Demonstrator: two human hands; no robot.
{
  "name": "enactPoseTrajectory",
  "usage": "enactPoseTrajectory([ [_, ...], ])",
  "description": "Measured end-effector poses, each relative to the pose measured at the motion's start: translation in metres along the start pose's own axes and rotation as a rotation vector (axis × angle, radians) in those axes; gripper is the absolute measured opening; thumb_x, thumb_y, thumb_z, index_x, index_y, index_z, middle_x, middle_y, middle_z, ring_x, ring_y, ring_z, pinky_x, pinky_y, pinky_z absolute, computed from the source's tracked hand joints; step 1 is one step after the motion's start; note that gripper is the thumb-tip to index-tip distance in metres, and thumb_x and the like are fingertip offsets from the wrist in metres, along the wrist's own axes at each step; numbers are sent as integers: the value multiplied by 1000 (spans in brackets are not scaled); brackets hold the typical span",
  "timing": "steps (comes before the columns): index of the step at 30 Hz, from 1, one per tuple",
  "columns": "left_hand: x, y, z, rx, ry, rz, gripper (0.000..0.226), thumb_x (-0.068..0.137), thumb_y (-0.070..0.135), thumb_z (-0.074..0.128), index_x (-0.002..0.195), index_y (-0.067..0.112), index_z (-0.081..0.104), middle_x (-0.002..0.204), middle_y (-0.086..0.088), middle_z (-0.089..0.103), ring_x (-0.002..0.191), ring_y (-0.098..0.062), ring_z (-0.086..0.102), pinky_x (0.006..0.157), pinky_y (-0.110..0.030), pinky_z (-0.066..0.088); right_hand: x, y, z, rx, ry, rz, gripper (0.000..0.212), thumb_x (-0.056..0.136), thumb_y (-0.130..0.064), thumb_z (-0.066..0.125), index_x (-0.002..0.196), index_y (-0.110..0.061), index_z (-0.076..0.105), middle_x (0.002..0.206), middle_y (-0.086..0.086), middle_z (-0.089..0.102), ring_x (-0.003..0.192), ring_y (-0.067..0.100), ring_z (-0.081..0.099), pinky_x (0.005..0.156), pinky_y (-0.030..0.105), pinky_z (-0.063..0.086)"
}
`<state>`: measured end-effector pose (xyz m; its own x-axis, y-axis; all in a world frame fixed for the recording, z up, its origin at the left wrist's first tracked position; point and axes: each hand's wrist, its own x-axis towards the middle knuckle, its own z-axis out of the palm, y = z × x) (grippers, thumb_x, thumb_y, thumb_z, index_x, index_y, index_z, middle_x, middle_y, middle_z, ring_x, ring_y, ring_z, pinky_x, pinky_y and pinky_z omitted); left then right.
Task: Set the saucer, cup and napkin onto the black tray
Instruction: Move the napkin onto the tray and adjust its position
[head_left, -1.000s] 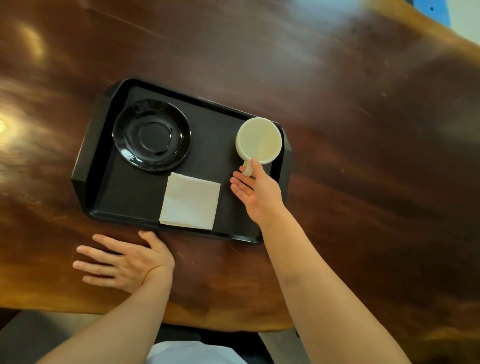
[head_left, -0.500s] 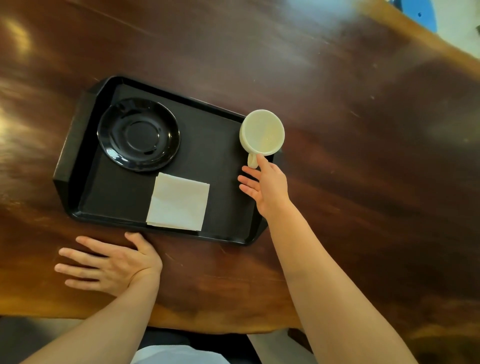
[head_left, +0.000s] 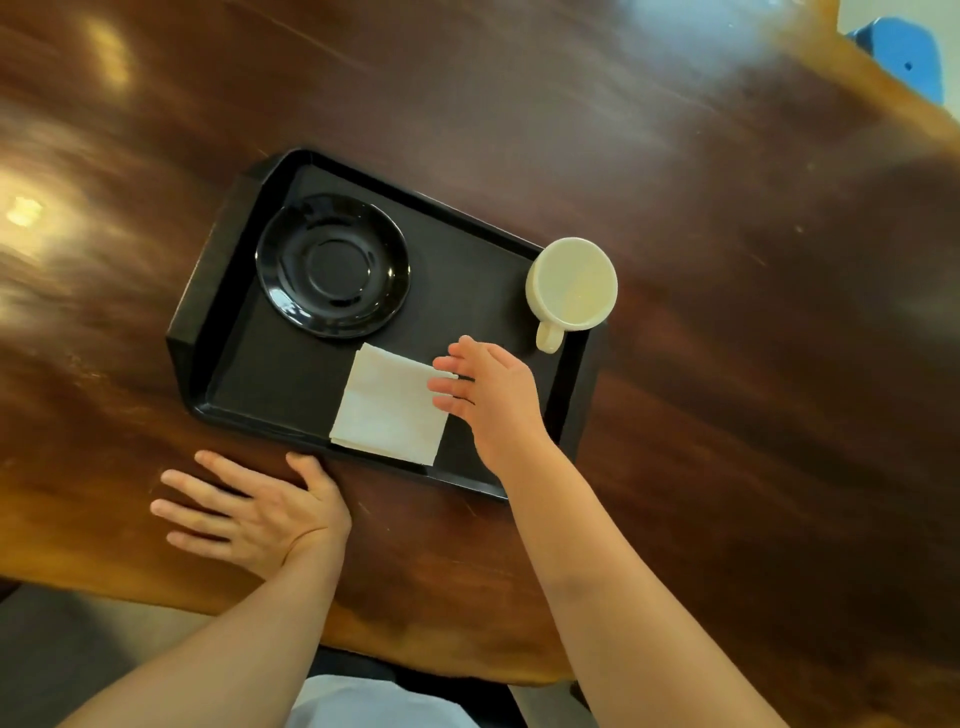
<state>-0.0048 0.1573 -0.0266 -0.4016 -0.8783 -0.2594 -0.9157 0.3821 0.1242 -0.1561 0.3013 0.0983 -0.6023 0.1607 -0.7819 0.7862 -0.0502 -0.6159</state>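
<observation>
On top of the dark wood table (head_left: 701, 218) lies the black tray (head_left: 483, 291), w/ its long side running from about 10 o'clock to 4 o'clock. All three task things sit on it. At the 10 o'clock end of the tray is the black saucer (head_left: 332, 266), flat and w/ nothing on it. At the 3 o'clock corner stands the cream cup (head_left: 571, 283), upright, its handle pointing to 6 o'clock; it is right at the tray rim and well apart from the saucer. At 6 o'clock from the saucer, just beside it, lies the white napkin (head_left: 387, 408), folded to a square, near the front rim.

The right hand (head_left: 493, 400) is over the tray, between cup and napkin. It is loose & open, fingers spread toward 9 o'clock, tips over the napkin's right corner; it holds nothing. If the tips touch the napkin, I cannot tell. The left hand (head_left: 254, 512) lies flat on the table, palm down, fingers spread, w/ nothing in it, the thumb close to the tray's front rim.
</observation>
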Motion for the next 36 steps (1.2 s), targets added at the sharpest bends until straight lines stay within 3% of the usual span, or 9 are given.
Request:
enactPoseTrajectory([
  [6,-4,7,-14,24,-87,-18,89,94,61,29,165,9,16,172,-23,11,158,-48,6,124,-60,2,12,-7,52,-85,-156,58,13,100,-21,59,95,-12,67,90,8,76,77,25,75,69,35,63],
  [14,-5,5,-11,95,-38,-15,87,98,56,47,165,8,18,173,-23,11,158,-48,7,125,-59,1,17,-17,83,-143,-293,289,35,108,-16,40,126,11,55,99,17,74,86,27,74,76,31,59],
  [18,-6,7,-12,113,-23,-9,87,97,59,40,165,9,19,173,-23,12,158,-48,7,125,-60,3,21,-18,91,-62,-282,358,31,108,-11,37,116,12,56,71,17,76,53,20,74,43,23,57],
  [22,-6,8,-14,107,-26,-16,88,95,62,30,165,9,20,173,-23,13,159,-48,8,126,-60,4,31,-21,95,-6,-288,333,35,107,-6,36,136,11,45,114,31,70,83,32,76,48,28,61],
  [25,-5,8,-15,110,-30,-14,87,98,65,23,165,10,21,173,-23,13,159,-48,7,126,-59,2,38,-22,97,58,-250,331,28,106,-2,39,130,9,48,81,25,77,76,30,78,51,29,62],
  [26,-5,8,-14,109,-26,-14,87,99,65,20,165,10,21,173,-22,13,159,-48,7,126,-59,2,39,-23,99,75,-242,310,30,106,-1,39,133,9,46,83,26,76,73,28,78,53,28,62],
  [29,-6,8,-14,95,-8,-24,87,97,64,28,165,10,23,173,-22,15,159,-48,9,126,-59,2,45,-24,105,108,-231,231,35,104,2,41,136,16,41,114,24,63,79,22,75,55,26,59],
  [32,-6,8,-13,89,13,-21,82,101,61,29,165,10,23,172,-22,15,159,-48,9,127,-59,3,50,-30,107,130,-230,205,35,104,3,40,137,15,40,127,27,59,88,23,73,58,25,60],
  [36,-6,9,-13,84,20,-21,84,99,62,30,164,10,24,172,-23,17,158,-48,11,126,-60,4,57,-40,106,192,-227,215,37,105,0,39,141,12,38,136,29,55,79,25,71,59,25,60],
])
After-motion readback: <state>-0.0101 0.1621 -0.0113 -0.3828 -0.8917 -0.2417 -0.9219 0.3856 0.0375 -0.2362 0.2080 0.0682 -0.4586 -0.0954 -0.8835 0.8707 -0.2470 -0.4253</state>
